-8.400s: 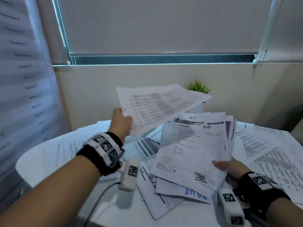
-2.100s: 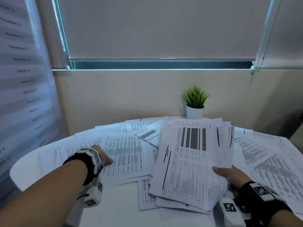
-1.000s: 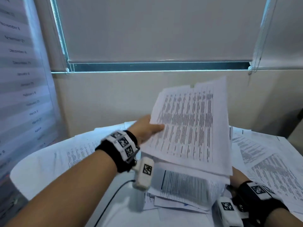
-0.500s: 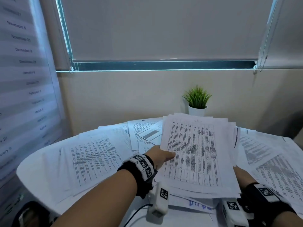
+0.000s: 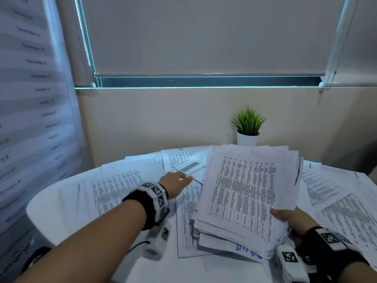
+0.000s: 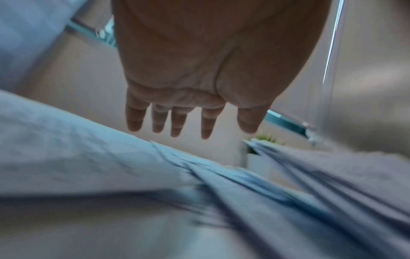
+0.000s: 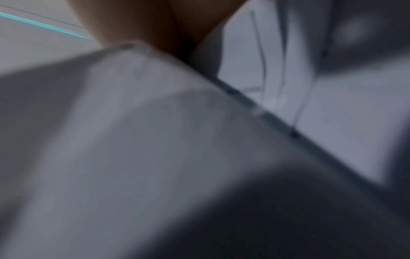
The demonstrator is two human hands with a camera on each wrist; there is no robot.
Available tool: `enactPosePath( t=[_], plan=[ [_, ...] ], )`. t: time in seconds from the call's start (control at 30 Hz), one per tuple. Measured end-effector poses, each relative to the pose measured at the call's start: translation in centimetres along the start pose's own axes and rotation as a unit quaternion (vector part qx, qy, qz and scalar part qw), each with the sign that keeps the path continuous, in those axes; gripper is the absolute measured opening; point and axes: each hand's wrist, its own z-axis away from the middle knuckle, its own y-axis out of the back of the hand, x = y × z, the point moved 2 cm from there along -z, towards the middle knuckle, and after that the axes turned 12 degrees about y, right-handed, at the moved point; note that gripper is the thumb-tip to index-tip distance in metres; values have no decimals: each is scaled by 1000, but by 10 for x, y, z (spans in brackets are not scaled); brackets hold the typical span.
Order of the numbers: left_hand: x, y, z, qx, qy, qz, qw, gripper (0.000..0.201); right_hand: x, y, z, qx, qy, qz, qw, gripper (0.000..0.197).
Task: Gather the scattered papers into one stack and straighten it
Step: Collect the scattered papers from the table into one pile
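Papers (image 5: 126, 193) cover most of our round white table (image 5: 51, 209), loose sheets spread to the left, behind and to the right of the pile we are building

Next in size is the stack (image 5: 242, 197) itself, sitting right of centre on the table with its near edge raised a little; its sheets are fanned and skewed, corners poking out along the far edge and the bottom pages jutting towards us

Our right hand (image 5: 291, 219) grips the stack's near right corner, thumb on the top sheet; the other fingers are hidden under the paper, so we cannot tell how they lie

Our left hand (image 5: 175, 183) reaches over the loose sheets just left of the stack, fingers (image 6: 175, 122) straight and slightly spread, holding nothing

A small potted plant (image 5: 247, 127) stands at the wall just behind the stack

We judge the gathering roughly half done. The risk is the stack sliding apart, since one corner grip holds an uneven pile, and a one-handed drag could crease a sheet or push neighbours off the table edge
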Motion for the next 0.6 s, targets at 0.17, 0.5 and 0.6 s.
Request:
enactPosePath(
  t=[0.17, 0.5, 0.6],
  plan=[
    [-89, 25, -16, 22, 139, -197, 970, 81, 3, 0, -5, -14, 7, 11, 1000, 58],
    [-105, 20, 22, -69, 58, -312, 946, 73, 8, 5, -12, -32, 22, -8, 999, 20],
    [-106, 25, 32, -113, 21, -276, 954, 76, 8, 4, -13, -32, 24, -11, 999, 31]
  ],
)
